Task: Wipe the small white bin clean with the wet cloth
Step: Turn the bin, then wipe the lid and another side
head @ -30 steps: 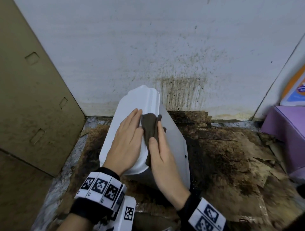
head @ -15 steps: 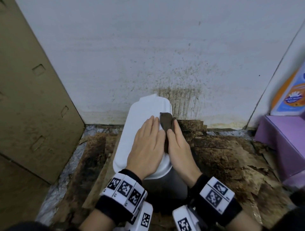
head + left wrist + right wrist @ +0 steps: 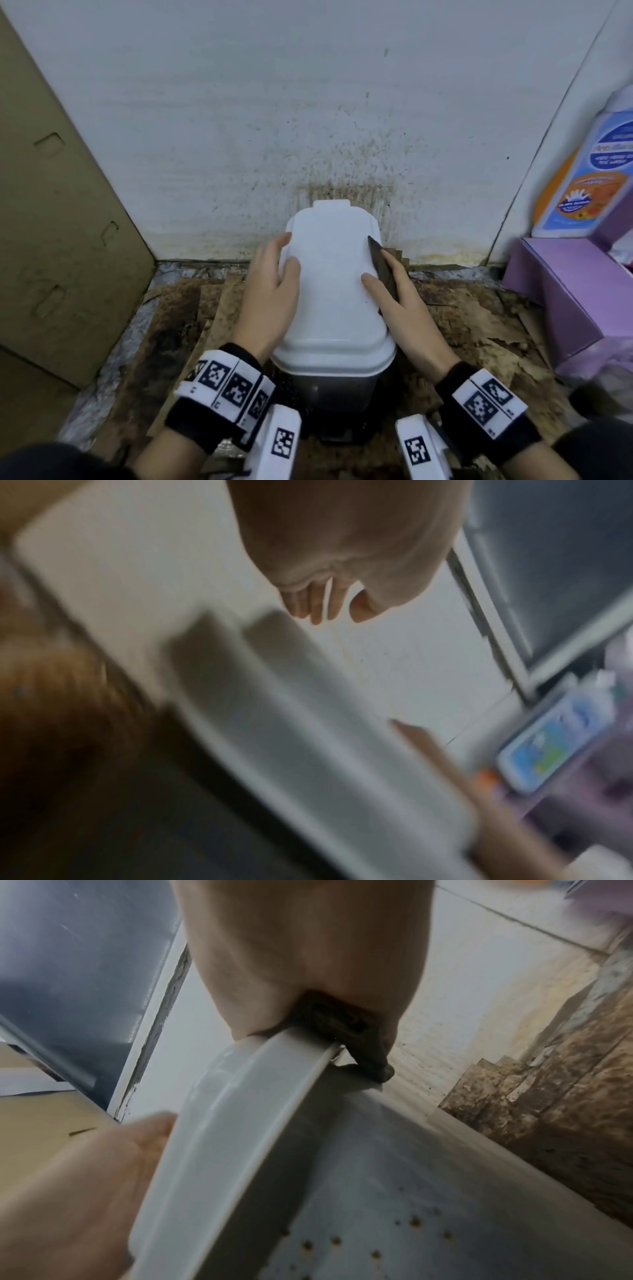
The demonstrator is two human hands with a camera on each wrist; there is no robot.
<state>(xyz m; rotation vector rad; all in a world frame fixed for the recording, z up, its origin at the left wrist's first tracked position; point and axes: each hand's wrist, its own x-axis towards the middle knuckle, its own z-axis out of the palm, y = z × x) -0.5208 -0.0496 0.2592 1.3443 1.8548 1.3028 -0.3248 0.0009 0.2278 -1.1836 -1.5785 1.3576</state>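
Bin: the small white bin [image 3: 334,274] is standing on the stained floor [image 3: 462,318] against the spattered wall [image 3: 308,120], lid closed.
Left hand: the left hand [image 3: 274,291] is resting on the lid's left edge, fingers relaxed and straight.
Right hand: the right hand [image 3: 400,301] is pinching the dark wet cloth [image 3: 385,270] and pressing it to the lid's right edge.
Nearby: a purple box [image 3: 561,284] is sitting at right.
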